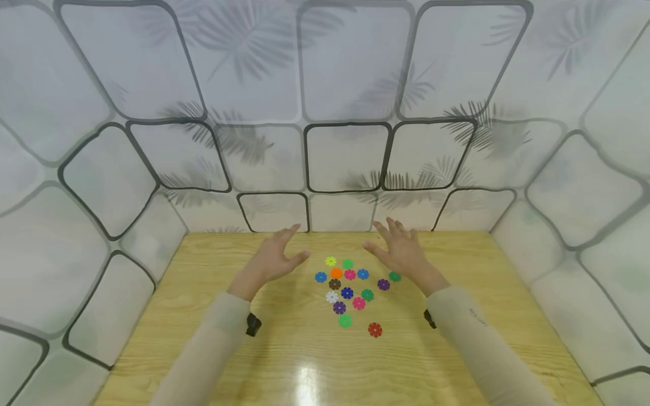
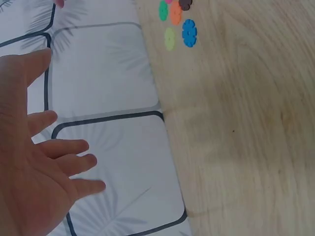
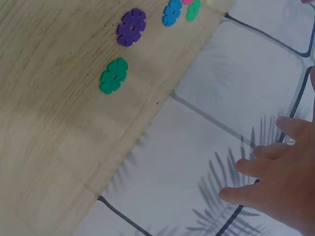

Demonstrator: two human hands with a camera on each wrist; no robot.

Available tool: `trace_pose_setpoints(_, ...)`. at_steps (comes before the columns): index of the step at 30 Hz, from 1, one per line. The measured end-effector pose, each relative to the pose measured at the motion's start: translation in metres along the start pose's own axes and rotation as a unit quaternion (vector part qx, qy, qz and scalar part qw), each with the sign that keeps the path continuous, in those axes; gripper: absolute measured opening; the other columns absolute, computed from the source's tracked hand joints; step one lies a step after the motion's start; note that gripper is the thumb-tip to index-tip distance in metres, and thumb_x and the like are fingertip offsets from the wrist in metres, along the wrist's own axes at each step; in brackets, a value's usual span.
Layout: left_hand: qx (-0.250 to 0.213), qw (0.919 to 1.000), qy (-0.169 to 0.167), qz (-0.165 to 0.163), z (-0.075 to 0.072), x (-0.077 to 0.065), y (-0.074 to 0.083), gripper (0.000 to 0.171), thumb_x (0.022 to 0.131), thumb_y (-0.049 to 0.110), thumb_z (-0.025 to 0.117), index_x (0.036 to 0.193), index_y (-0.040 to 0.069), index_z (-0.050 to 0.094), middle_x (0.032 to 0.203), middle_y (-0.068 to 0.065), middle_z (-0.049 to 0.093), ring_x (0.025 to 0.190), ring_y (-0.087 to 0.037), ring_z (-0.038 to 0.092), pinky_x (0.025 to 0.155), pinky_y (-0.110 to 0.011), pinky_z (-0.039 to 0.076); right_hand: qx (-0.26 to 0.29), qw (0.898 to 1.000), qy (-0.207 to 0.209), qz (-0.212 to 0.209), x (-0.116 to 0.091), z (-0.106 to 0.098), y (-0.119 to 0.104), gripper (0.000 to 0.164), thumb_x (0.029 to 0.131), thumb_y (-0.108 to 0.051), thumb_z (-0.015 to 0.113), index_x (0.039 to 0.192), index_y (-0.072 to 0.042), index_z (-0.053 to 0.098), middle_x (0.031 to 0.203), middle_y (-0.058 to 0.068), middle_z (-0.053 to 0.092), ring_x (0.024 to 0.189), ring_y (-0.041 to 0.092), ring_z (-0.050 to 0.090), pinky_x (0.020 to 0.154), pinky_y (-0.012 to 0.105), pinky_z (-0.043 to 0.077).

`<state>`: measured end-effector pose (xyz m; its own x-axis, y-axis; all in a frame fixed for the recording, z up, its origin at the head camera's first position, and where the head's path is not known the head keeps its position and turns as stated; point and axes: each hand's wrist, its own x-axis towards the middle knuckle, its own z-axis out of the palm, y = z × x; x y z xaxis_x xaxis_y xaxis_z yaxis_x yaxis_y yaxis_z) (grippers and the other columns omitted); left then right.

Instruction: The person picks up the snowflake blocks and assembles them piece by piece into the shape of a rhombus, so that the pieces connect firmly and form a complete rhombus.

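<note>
Notched discs lie loosely grouped on the bench, between the left hand and right hand, both with fingers spread. Patterned wall behind and at both sides. Red disc: head view only. Both wrist views cut off the group; hands cropped there too.

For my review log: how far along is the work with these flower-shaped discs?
Done: nothing evident; the coloured discs lie scattered on the table, none visibly joined.
In hand: nothing; the left hand and right hand are open and empty.
Left: apparently all of it, given that scatter, including the outlying red disc.
</note>
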<state>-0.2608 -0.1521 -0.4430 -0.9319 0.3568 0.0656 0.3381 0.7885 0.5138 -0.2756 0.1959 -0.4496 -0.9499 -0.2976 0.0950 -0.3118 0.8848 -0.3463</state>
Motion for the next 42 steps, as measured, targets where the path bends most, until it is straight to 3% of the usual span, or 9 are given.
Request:
trace_pose_setpoints(5, -0.030, 0.9995, 0.007, 0.010, 0.013, 0.001, -0.002, 0.078, 0.104, 0.050, 0.062, 0.166, 0.012, 0.034, 0.156, -0.023, 0.054, 0.134, -0.046, 0.060, 0.121, -0.060, 0.043, 0.070, 0.997, -0.013, 0.004, 0.000, 0.010, 0.003, 0.080, 0.108, -0.063, 0.042, 0.164, -0.007, 0.037, 0.168, 0.030, 0.029, 0.154, 0.054, 0.030, 0.123, 0.079, 0.016)
trace_pose_setpoints(8, -0.036, 0.9991, 0.018, 0.016, 0.021, 0.001, -0.002, 0.072, 0.104, 0.046, 0.064, 0.162, 0.010, 0.041, 0.135, -0.028, 0.067, 0.113, -0.047, 0.071, 0.112, -0.059, 0.051, 0.114, 0.993, -0.012, 0.003, 0.000, 0.018, 0.006, 0.075, 0.109, -0.057, 0.048, 0.160, -0.003, 0.042, 0.164, 0.030, 0.039, 0.150, 0.054, 0.038, 0.123, 0.073, 0.028)
trace_pose_setpoints(13, -0.075, 0.9969, 0.020, 0.008, 0.034, 0.001, -0.002, 0.065, 0.103, 0.039, 0.068, 0.157, 0.009, 0.050, 0.132, -0.029, 0.069, 0.118, -0.045, 0.070, 0.100, -0.057, 0.059, 0.162, 0.987, 0.012, 0.003, 0.000, 0.028, 0.012, 0.063, 0.108, -0.044, 0.059, 0.152, 0.002, 0.053, 0.154, 0.028, 0.054, 0.141, 0.051, 0.051, 0.119, 0.065, 0.042)
trace_pose_setpoints(14, -0.086, 0.9961, 0.021, 0.004, 0.036, 0.000, -0.002, 0.063, 0.102, 0.038, 0.069, 0.155, 0.009, 0.052, 0.138, -0.028, 0.067, 0.125, -0.044, 0.067, 0.099, -0.057, 0.060, 0.164, 0.986, 0.018, 0.003, 0.000, 0.031, 0.013, 0.062, 0.108, -0.042, 0.060, 0.150, 0.002, 0.054, 0.152, 0.028, 0.056, 0.139, 0.051, 0.054, 0.117, 0.065, 0.044)
trace_pose_setpoints(18, -0.129, 0.9914, 0.019, -0.017, 0.045, 0.000, -0.004, 0.057, 0.101, 0.033, 0.073, 0.151, 0.010, 0.058, 0.125, -0.023, 0.074, 0.112, -0.036, 0.073, 0.096, -0.052, 0.062, 0.180, 0.983, 0.034, -0.002, -0.001, 0.040, 0.018, 0.055, 0.107, -0.034, 0.064, 0.146, 0.004, 0.058, 0.145, 0.028, 0.062, 0.127, 0.049, 0.064, 0.108, 0.062, 0.053)
trace_pose_setpoints(23, -0.171, 0.9847, 0.028, -0.018, 0.053, 0.001, -0.007, 0.051, 0.099, 0.024, 0.075, 0.145, 0.006, 0.063, 0.106, -0.013, 0.077, 0.094, -0.025, 0.074, 0.085, -0.043, 0.064, 0.218, 0.975, 0.040, 0.006, -0.002, 0.051, 0.022, 0.047, 0.104, -0.022, 0.068, 0.141, 0.007, 0.062, 0.133, 0.028, 0.069, 0.113, 0.043, 0.071, 0.096, 0.055, 0.061)
trace_pose_setpoints(31, -0.229, 0.9728, 0.018, -0.031, 0.071, 0.002, -0.013, 0.049, 0.098, 0.015, 0.075, 0.143, 0.000, 0.062, 0.101, -0.011, 0.077, 0.085, -0.018, 0.069, 0.070, -0.029, 0.057, 0.228, 0.973, 0.033, 0.031, 0.000, 0.067, 0.022, 0.036, 0.101, -0.016, 0.072, 0.130, 0.007, 0.070, 0.111, 0.020, 0.076, 0.102, 0.035, 0.071, 0.090, 0.051, 0.062)
trace_pose_setpoints(42, -0.221, 0.9733, 0.000, -0.063, 0.095, 0.000, -0.021, 0.047, 0.096, 0.008, 0.077, 0.141, 0.003, 0.065, 0.099, -0.008, 0.074, 0.087, -0.017, 0.064, 0.076, -0.030, 0.056, 0.224, 0.974, 0.001, 0.044, -0.002, 0.089, 0.026, 0.031, 0.102, -0.015, 0.070, 0.128, 0.003, 0.071, 0.112, 0.020, 0.071, 0.099, 0.030, 0.065, 0.087, 0.049, 0.059)
